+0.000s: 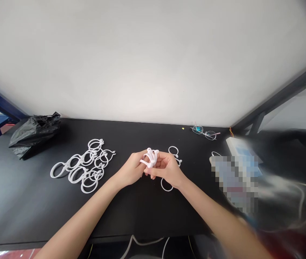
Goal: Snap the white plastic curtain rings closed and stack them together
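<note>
My left hand and my right hand meet over the middle of the black table. Both hands are closed on one small white plastic ring piece, which sticks up between the fingers. Under and behind my right hand lie a few loose white rings, one of them showing just below the wrist. To the left, a heap of several linked white rings rests flat on the table.
A crumpled black plastic bag sits at the far left. A pair of glasses lies by the white wall. A white box and white cables are at the right. More cables hang below the front edge.
</note>
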Tool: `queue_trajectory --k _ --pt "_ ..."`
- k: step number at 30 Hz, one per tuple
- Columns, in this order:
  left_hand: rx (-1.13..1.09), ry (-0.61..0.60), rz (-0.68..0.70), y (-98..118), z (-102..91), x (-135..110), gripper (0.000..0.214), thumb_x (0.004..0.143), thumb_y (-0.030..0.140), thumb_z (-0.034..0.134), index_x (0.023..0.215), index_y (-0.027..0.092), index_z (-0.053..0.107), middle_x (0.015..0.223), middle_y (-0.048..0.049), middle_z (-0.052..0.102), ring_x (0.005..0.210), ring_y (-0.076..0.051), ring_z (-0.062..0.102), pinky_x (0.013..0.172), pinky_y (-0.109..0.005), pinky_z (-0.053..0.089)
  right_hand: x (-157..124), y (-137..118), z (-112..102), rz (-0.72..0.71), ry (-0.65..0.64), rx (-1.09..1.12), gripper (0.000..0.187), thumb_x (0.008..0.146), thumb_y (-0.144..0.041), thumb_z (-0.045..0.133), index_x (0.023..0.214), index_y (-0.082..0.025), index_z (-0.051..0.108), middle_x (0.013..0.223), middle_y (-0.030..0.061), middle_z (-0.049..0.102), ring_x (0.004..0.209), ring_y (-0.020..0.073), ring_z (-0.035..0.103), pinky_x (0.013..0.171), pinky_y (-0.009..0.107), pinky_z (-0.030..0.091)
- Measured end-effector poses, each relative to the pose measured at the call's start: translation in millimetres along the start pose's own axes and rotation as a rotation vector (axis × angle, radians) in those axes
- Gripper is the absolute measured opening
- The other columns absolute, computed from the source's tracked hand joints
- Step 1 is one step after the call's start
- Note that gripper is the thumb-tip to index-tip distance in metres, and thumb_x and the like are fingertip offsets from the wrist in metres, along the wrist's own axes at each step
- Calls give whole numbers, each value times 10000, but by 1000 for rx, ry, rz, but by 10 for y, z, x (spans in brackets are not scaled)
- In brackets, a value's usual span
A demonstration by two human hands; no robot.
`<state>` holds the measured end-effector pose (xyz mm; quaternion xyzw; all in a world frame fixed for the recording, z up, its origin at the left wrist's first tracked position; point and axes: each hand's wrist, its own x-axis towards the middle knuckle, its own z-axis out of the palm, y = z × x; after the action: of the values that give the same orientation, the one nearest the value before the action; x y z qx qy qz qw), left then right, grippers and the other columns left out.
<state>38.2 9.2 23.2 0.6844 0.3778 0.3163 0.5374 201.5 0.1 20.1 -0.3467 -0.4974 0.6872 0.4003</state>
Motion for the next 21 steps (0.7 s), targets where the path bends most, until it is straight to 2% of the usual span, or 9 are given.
queue_trajectory --k 5,8,10,12,16,18,21 --pt "59 -60 52 31 -43 -7 179 826 67 399 885 177 528 627 32 635 570 -111 576 576 -212 423 -5 -25 -41 67 -40 -36 321 627 -313 889 848 -129 744 653 16 712 533 136 681 465 212 538" --pt "135 -44 72 37 -62 -9 213 864 100 408 1005 176 548 694 18 656 611 -121 576 606 -221 428 1 -48 -84 111 -90 -15 336 681 -343 860 919 -135 745 774 52 752 623 166 734 507 219 567" --pt "187 -35 91 27 -68 -6 241 871 115 427 1059 182 562 739 13 659 620 -120 564 603 -216 420 4 -49 -98 148 -89 -5 338 716 -356 837 947 -130 740 829 78 765 654 180 750 517 220 574" --pt "247 -56 103 14 -65 -3 290 855 99 427 1086 193 576 725 21 649 606 -120 563 590 -210 409 8 -30 -90 186 -58 -15 338 710 -374 837 902 -113 737 788 82 760 612 181 743 457 195 538" --pt "409 -63 71 -15 -53 1 312 817 73 410 1056 200 564 619 46 593 535 -129 557 547 -212 372 16 22 -53 177 -4 -47 339 661 -377 868 804 -110 717 669 34 714 496 138 690 364 146 438" --pt "449 -44 53 -34 -60 2 230 841 98 401 1008 197 525 587 53 559 497 -128 525 520 -213 347 17 19 -57 155 -33 -25 334 724 -406 826 844 -115 716 670 29 710 502 132 689 394 157 469" --pt "395 -36 39 -61 -82 2 84 865 152 423 916 203 465 581 63 507 479 -114 452 489 -209 321 16 -25 -104 168 -167 70 376 872 -476 673 966 -114 711 837 100 760 636 169 744 490 197 541"
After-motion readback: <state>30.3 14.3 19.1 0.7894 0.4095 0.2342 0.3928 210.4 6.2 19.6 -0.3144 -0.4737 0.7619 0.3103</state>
